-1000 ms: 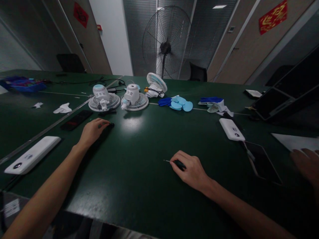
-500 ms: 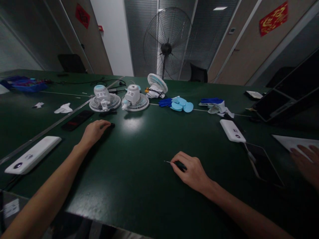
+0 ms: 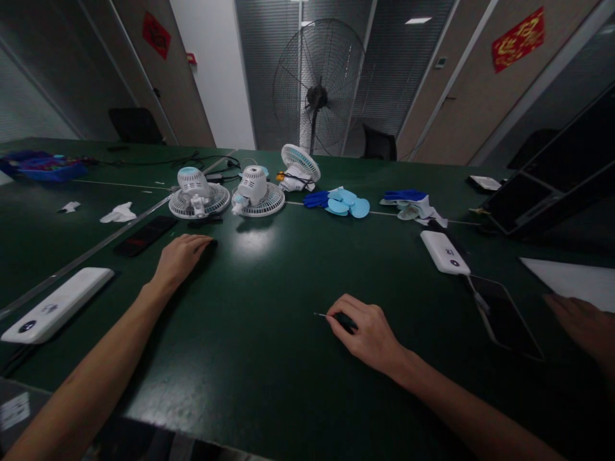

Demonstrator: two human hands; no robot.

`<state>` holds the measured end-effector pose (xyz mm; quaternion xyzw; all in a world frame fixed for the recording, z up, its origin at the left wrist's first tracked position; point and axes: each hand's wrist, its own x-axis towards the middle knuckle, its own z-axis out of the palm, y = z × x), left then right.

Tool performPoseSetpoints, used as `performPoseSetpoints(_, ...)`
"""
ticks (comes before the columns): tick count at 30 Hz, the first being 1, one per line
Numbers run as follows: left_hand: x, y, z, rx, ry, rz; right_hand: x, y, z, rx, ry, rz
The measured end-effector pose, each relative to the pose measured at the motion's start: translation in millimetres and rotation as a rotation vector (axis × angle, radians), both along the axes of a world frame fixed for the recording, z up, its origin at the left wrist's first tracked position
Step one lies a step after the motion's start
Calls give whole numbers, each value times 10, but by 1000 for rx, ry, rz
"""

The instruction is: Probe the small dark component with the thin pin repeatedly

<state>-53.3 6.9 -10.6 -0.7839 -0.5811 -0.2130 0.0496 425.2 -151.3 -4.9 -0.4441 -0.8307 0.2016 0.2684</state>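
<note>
My right hand (image 3: pixel 365 330) is closed round a small screwdriver (image 3: pixel 346 322) with a dark handle. Its thin metal shaft points left, just over the green table (image 3: pixel 269 384). Farther forward on the left, my left hand (image 3: pixel 180 256) rests on the table with its fingertips together on a small black piece (image 3: pixel 214 242), mostly hidden by the fingers. Beyond that hand lie two small white fans, a left one (image 3: pixel 196 195) and a right one (image 3: pixel 257 192), with their grilles down. A dark flat object (image 3: pixel 205 221) lies just in front of the left fan.
Behind stands a third small fan (image 3: pixel 298 169). Light-blue fan blades (image 3: pixel 348 202) lie by blue gloves (image 3: pixel 314 199). White power banks (image 3: pixel 60 304) (image 3: pixel 444 251) and phones (image 3: pixel 147 235) (image 3: pixel 504 314) flank the workspace. Another person's hand (image 3: pixel 583 323) is at the right edge, near a white sheet (image 3: pixel 571 278).
My left fingers have closed farther over the small black piece, so less of it shows. My right hand keeps its hold on the screwdriver. The other person's hand has drawn back from the white sheet.
</note>
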Motion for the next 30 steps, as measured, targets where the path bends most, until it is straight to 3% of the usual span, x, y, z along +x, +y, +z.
performPoseSetpoints(12, -25, 65, -63, -40, -271, 99, -3, 4, 1, -6, 7, -4)
performPoseSetpoints(18, 22, 54, -19, -103, -388, 97, 1, 2, -1, -21, 22, 3)
performPoseSetpoints(30, 36, 6, 85, -305, -682, 267, 4, 5, -8, -16, 23, 5)
